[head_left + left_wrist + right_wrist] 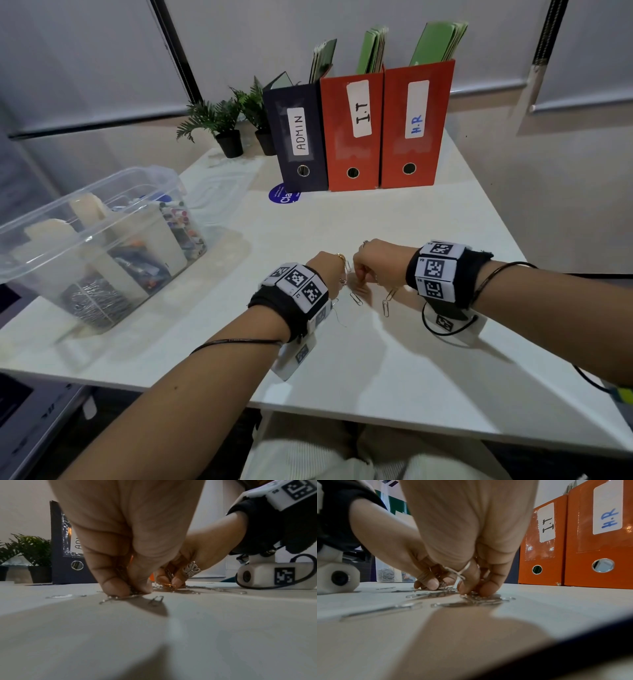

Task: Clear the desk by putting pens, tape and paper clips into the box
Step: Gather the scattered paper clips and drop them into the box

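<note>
Several silver paper clips point(356, 298) lie scattered on the white desk point(394, 363) between my two hands. My left hand point(329, 270) has its fingers curled down onto the desk and pinches paper clips point(135, 592) under the fingertips. My right hand point(371, 265) faces it, fingers curled, pinching paper clips point(471, 595) gathered against the desk. More clips point(382, 610) lie flat in front of the right wrist camera. The clear plastic box point(92, 246) stands at the left, holding pens, tape rolls and a heap of paper clips.
Three file boxes stand at the back of the desk: a dark one marked ADMIN point(299, 137), and two red ones marked I.T point(354, 130) and H.R point(416, 123). Two small potted plants point(226, 126) stand left of them. The box's clear lid point(222, 185) lies behind the box.
</note>
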{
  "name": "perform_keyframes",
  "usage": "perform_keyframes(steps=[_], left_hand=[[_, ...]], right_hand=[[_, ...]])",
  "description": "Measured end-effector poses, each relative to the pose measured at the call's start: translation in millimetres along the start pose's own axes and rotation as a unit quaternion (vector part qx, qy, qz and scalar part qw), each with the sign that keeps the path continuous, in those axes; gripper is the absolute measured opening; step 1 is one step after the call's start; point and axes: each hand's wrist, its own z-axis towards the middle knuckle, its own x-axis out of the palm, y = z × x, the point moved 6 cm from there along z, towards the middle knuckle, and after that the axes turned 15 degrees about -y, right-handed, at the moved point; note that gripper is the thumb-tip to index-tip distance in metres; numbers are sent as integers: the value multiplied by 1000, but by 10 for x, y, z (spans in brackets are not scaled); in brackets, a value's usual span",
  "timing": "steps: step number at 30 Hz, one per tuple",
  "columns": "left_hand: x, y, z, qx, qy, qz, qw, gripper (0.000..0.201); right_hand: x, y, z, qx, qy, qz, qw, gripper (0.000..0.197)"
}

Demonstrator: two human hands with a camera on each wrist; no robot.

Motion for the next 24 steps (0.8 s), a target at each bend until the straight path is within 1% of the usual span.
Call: perform_keyframes(steps=[2,6,8,10,13,15,16,18,20,22,24], left_hand=[[-21,36,10,-11,-10,0,1000,22],[-133,135,21,-35,-59,-21,997,21],[-187,197,18,-47,-78,-46,995,17],[-227,289,19,-70,-87,-74,991,7],[-269,399,-6,-96,-89,-104,986,17],[-349,499,-62,-105,-103,-113,983,6],[-416,553,-109,-110,-113,-116,981,5],[-552,696,-192,-126,-141,-119,975,9],[-756,890,-333,-149,-176,-132,964,5],[-1047,1142,-509,-182,-218,-152,947,9],[-1371,1468,-698,-211,-263,-129,933,6]], right_hand=[[9,2,3,-2,1,-11,1000,25],[17,12,12,-9,-3,-30,1000,27],[13,31,28,-21,-14,-27,999,27],[15,43,44,-28,-22,-12,999,26],[14,43,24,-30,-21,15,999,24],[-7,39,26,-22,-19,32,999,21],[-19,32,41,-17,-19,39,999,20],[-57,-4,67,-2,-31,53,998,20],[-111,0,137,5,-52,69,996,21],[-221,102,235,2,-67,90,994,18],[-392,340,379,-10,-83,114,990,16]])
